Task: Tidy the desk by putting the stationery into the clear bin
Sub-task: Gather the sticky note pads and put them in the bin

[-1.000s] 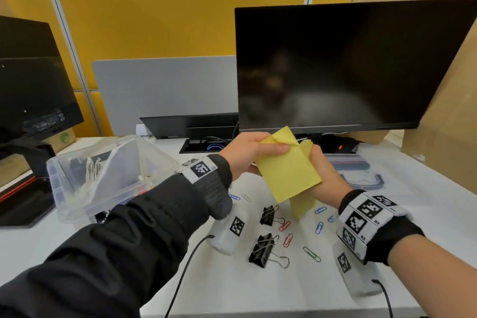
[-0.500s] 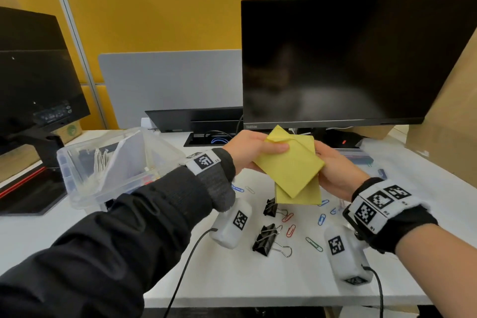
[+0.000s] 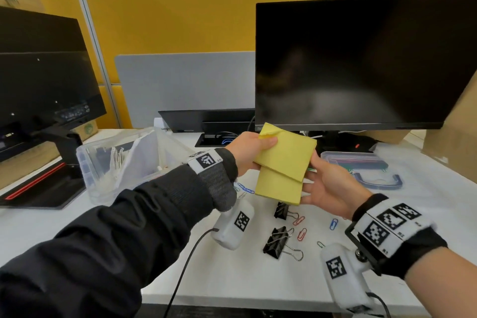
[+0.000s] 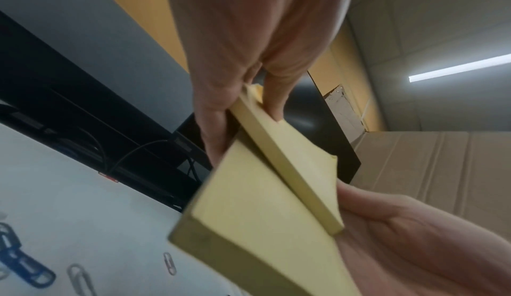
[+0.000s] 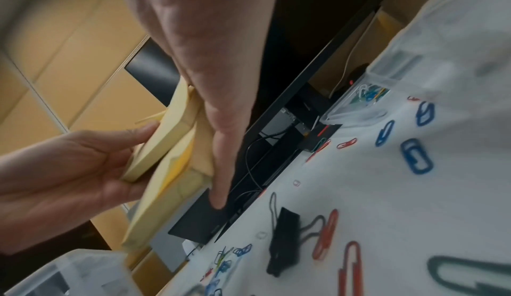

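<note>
Left hand (image 3: 245,150) fingers clamped on two offset sticky-note pads (image 3: 284,162), right hand (image 3: 333,188) fingers flat underneath; lower pad may slip before reaching clear bin (image 3: 87,162) left of them

Both hands (image 3: 247,148) (image 3: 333,188) raised, facing inward

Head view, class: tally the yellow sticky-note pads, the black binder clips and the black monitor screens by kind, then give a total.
yellow sticky-note pads: 2
black binder clips: 2
black monitor screens: 2
Total: 6
</note>
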`<state>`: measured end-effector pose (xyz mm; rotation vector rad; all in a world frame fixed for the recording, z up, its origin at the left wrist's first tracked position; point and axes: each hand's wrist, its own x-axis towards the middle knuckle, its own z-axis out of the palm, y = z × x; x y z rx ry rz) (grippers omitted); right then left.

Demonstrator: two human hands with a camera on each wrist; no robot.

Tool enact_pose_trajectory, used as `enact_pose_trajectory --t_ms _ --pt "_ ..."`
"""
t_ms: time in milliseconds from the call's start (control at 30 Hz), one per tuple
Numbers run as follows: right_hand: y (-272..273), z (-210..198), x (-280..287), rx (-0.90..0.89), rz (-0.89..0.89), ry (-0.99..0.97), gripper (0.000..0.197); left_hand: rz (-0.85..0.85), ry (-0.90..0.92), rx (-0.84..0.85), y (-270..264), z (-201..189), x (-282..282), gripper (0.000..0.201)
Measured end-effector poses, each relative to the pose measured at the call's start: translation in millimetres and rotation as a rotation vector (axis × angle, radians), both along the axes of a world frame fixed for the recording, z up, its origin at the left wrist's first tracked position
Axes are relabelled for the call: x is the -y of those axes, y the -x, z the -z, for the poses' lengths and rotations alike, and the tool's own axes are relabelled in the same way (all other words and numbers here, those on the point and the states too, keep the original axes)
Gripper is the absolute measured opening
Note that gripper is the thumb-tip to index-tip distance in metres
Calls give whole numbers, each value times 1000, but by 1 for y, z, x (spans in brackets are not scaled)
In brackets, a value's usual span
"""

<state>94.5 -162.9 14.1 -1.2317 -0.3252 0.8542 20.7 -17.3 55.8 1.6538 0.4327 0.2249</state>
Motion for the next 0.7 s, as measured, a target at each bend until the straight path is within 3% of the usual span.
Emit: enact_pose_trajectory --t_ms 233,333,533,700 --pt "1 -7 -3 42 -115 28 56 -203 162 75 2 0 4 37" --pt "3 -7 -5 38 -79 26 55 -160 146 65 5 -1 5 39" --pt "1 -10 2 92 -100 38 56 92 -373 -47 22 -20 -11 34" --pt "16 -14 3 238 -214 83 37 265 -632 -172 27 -26 -10 28"
